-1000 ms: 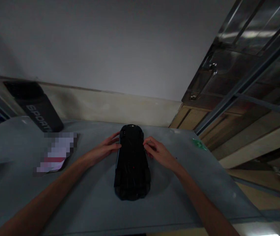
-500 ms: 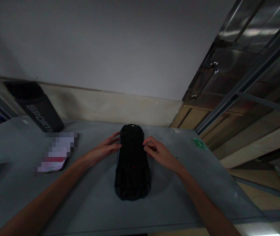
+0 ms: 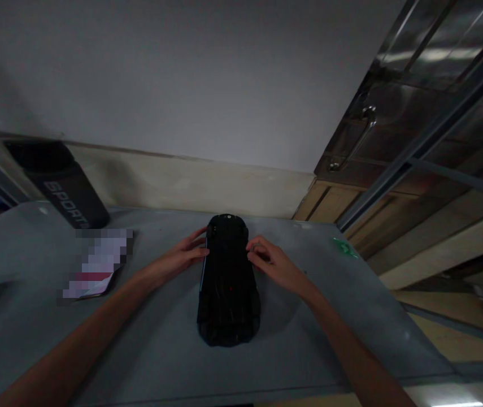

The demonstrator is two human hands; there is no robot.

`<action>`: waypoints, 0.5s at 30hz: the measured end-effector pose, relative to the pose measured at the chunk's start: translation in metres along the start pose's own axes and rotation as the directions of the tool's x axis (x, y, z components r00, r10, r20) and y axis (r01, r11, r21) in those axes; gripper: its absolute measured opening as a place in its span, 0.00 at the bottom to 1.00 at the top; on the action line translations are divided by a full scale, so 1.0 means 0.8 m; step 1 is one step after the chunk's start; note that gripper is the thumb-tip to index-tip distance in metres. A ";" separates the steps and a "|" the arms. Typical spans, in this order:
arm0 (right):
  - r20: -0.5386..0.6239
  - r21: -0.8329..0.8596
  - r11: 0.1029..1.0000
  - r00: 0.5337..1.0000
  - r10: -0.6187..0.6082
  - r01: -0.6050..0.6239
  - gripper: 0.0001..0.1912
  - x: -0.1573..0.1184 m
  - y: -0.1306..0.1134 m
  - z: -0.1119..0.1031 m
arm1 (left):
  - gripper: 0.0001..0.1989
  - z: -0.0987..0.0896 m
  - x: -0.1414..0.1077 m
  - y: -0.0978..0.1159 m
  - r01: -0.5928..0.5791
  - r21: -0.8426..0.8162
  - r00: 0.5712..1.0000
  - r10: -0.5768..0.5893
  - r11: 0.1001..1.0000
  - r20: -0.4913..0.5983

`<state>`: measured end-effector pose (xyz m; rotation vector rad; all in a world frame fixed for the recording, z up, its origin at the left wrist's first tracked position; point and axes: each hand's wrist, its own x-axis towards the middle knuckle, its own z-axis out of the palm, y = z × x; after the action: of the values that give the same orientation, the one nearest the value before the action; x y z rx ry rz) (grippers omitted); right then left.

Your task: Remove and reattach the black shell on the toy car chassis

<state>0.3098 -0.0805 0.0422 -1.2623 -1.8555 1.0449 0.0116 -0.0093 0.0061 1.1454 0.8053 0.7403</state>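
Note:
A black toy car (image 3: 228,282) lies with its dark underside up on the grey table (image 3: 160,350). My left hand (image 3: 182,254) rests against the car's left side, thumb on the edge and fingers partly hidden beyond it. On the right side, my right hand (image 3: 270,260) has its fingers curled, with the thumb and fingertips at the car's edge. Whether something small is between those fingertips is too dark to make out.
A black bottle (image 3: 65,186) marked "SPORT" stands at the back left. Near it lies a blurred-out flat item (image 3: 101,263). A small green packet (image 3: 344,247) is at the right. Behind the table rises a wall (image 3: 190,181).

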 end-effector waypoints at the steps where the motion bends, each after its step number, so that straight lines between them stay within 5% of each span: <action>1: 0.000 -0.002 1.000 1.000 -0.003 0.003 0.14 0.000 0.000 0.000 | 0.48 -0.001 0.000 -0.001 0.000 0.002 1.000 0.000 1.000 0.000; 15: 0.007 0.025 1.000 1.000 0.001 -0.001 0.15 0.000 -0.001 0.001 | 0.49 0.000 0.002 -0.003 0.011 -0.042 1.000 -0.011 0.999 0.000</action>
<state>0.3090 -0.0806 0.0422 -1.2467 -1.8413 1.0717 0.0124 -0.0081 0.0036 1.1023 0.7921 0.7456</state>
